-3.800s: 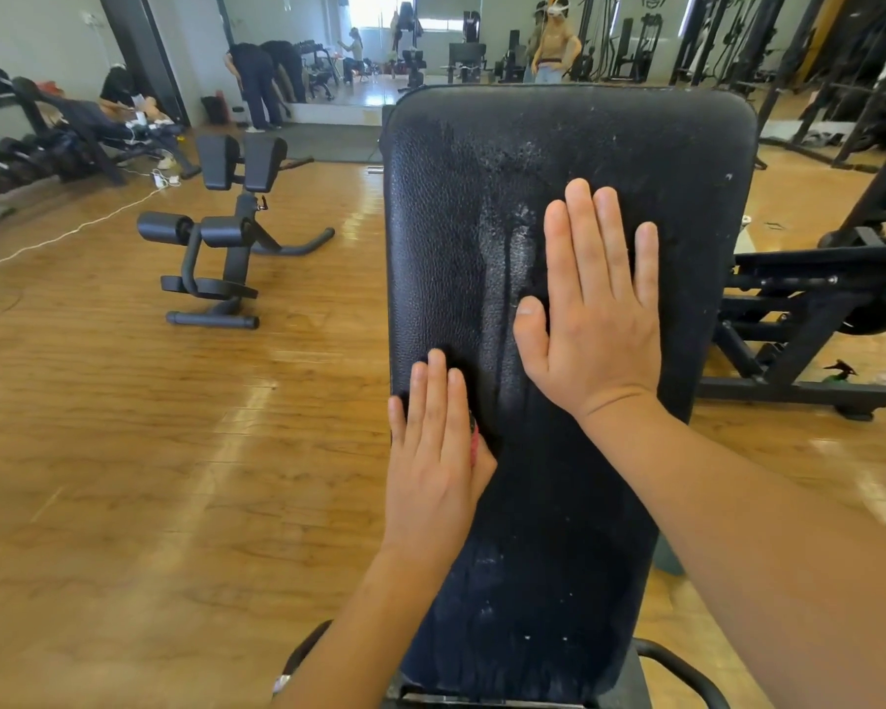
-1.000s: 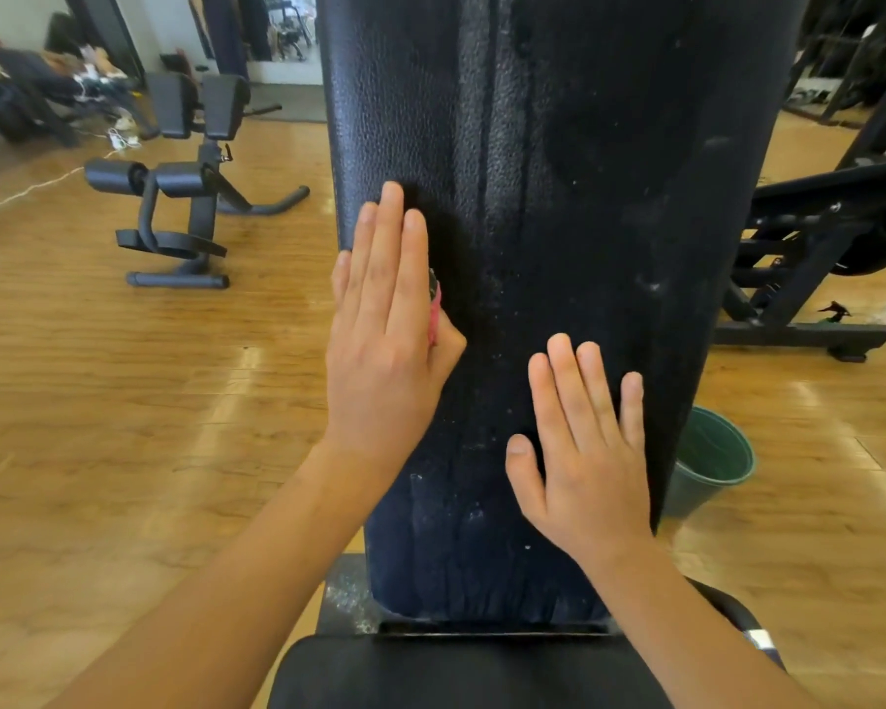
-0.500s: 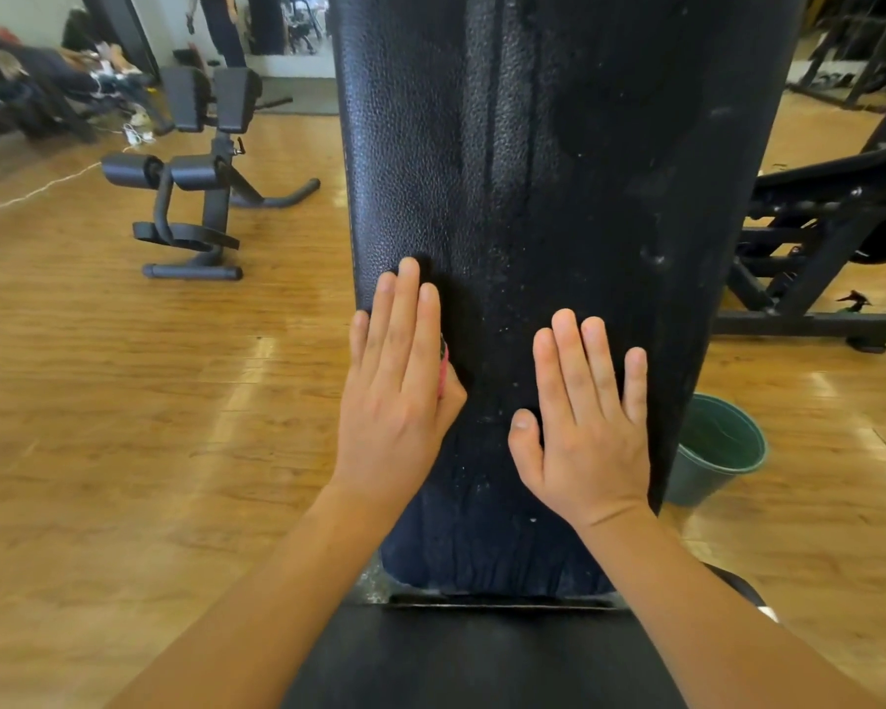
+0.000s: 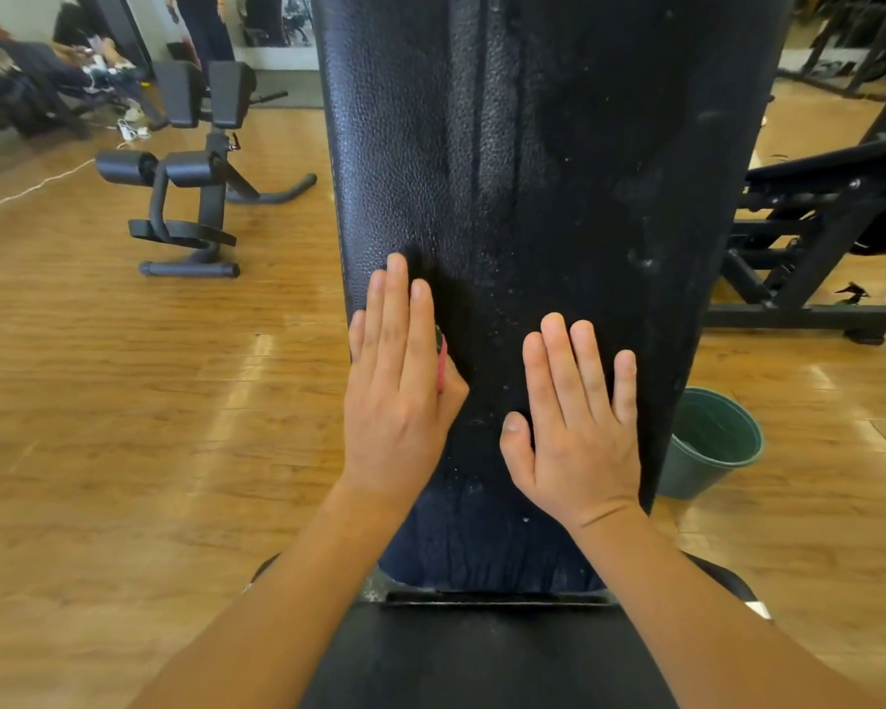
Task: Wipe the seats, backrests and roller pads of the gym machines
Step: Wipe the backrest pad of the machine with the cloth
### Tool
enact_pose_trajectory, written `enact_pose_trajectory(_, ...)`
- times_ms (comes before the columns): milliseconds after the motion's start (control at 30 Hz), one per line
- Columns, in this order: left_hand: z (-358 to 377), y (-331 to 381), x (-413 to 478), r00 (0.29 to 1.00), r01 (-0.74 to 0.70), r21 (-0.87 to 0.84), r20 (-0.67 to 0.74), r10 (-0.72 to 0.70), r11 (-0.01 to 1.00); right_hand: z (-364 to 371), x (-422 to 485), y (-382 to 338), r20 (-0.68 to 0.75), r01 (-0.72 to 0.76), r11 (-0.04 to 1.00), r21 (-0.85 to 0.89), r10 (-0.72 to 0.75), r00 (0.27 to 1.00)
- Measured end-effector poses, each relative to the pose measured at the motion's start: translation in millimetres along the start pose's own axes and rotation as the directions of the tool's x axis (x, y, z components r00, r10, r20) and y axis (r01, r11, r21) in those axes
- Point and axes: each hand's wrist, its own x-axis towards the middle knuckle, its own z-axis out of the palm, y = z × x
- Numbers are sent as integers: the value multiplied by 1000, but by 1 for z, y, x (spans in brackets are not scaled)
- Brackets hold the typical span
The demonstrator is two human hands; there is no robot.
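**Backrest (image 4: 558, 145): both hands flat on the lower panel**

The backrest fills the centre of the view and rises from the seat (image 4: 482, 657) at the bottom edge. Its black pebbled covering carries pale vertical streaks down the middle and scattered white specks.

At far left, a black roller-pad machine (image 4: 190, 197) stands on the wooden plank floor (image 4: 124, 401), well apart from the backrest. The left hand (image 4: 400, 396) lies flat on the backrest's left edge, fingers straight and together. A pink item (image 4: 440, 358), mostly hidden, shows as a thin strip under the index-finger side. The right hand (image 4: 579, 432) lies flat beside it without touching it, fingers straight and slightly apart, thumb splayed. A green bucket (image 4: 712, 442) stands on the floor just beside the backrest's right edge. A black machine frame (image 4: 809, 248) stands farther back at right.
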Motion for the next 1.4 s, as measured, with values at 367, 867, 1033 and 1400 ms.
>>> enact_pose_trajectory(367,-5,-3,15,993,-97,-2,60,97,995,1,-1,0,22,17,1000,-9,-17,1000)
enact_pose_trajectory(867,-3,-4,-34,993,-74,19,97,72,997,1,-1,0,23,12,1000,-13,-12,1000)
enact_pose_trajectory(1033,-11,-4,-74,984,-49,51,176,40,997,0,-1,0,29,18,1000,0,-18,999)
enact_pose_trajectory(1400,-6,-4,-33,994,-8,4,109,7,1000,0,-2,-1,24,20,1000,5,-20,999)
